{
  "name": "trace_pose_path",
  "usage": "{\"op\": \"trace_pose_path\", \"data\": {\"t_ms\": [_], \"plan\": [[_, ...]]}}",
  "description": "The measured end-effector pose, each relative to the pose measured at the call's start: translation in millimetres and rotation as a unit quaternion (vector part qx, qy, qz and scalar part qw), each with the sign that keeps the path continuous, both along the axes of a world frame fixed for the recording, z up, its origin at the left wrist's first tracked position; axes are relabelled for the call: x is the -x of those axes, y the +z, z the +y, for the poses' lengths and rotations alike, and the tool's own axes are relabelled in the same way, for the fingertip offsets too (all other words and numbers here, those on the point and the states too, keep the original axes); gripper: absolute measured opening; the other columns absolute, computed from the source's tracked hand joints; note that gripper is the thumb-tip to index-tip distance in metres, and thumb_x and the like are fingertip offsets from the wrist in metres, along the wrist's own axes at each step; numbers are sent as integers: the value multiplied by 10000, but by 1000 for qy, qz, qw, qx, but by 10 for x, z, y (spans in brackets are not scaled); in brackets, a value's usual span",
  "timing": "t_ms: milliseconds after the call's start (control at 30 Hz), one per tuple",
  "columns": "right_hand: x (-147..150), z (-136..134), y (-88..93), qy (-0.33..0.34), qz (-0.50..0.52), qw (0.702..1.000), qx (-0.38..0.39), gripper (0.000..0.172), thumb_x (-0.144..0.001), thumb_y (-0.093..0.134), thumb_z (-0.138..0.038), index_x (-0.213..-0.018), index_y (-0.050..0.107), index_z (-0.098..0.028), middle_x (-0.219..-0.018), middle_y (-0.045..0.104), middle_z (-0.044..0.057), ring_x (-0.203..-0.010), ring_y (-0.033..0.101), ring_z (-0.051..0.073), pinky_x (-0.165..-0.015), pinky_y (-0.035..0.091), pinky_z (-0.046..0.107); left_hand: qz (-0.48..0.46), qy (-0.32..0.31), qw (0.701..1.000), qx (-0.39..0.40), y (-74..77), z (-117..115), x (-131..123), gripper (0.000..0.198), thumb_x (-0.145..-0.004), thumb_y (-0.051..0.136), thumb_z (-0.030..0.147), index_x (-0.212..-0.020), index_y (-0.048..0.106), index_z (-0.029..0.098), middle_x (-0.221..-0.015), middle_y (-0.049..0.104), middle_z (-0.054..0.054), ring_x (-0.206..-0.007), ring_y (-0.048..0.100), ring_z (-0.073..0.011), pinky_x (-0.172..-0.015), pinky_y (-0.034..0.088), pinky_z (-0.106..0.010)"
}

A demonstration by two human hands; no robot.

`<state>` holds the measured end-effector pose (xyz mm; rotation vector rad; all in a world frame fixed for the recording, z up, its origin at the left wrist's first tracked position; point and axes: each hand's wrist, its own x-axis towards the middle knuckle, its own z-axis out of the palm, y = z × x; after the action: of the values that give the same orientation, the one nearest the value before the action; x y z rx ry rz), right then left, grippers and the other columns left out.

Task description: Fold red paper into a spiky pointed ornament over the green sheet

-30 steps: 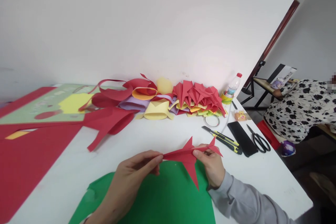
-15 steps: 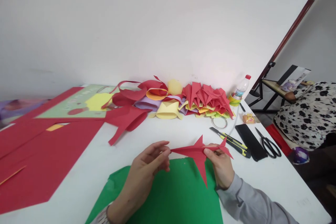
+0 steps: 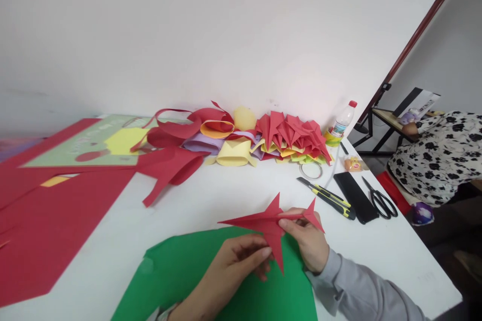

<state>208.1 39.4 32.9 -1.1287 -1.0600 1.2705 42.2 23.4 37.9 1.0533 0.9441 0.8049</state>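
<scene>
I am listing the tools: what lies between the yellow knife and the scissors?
A flat black object lies between the knife and the scissors; the head view shows it.

right hand [image 3: 307, 246]: bare to the wrist, where the cuff [image 3: 330, 267] begins.
right arm: long light-grey sleeve [image 3: 361, 293], plain fabric w/ soft creases; cuff gathered snug at wrist.
left hand [image 3: 229, 268]: bare.
left wrist: pale strip [image 3: 167, 311] at btm edge of pic, poss. a cuff or band; too little shows to tell.

Matt red paper plane [image 3: 271, 221]; smooth green paper sheet [image 3: 196, 271].
</scene>
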Motion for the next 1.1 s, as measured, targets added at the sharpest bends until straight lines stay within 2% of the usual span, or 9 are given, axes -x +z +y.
{"op": "trace_pose_path", "data": {"t_ms": [233,1100], "plan": [[4,-8,4,8,-2,1000,4,215,-636,833,-390,-728,760,-210,-542,676,-11,-516,621,139,-493,476,222,2,-13,1000,-15,-11,-2,4,324,-650,764,495,-608,704,180,-551,668,1,-509,611,-154,-529,501,-250],[-21,2,-7,19,-18,1000,4,222,-658,824,-415,-747,770,-219,-575,689,-4,-537,619,145,-528,476,240,-2,25,1000,-13,-14,-1,17,295,-636,778,470,-624,701,186,-543,668,2,-492,616,-161,-523,514,-267]]}}
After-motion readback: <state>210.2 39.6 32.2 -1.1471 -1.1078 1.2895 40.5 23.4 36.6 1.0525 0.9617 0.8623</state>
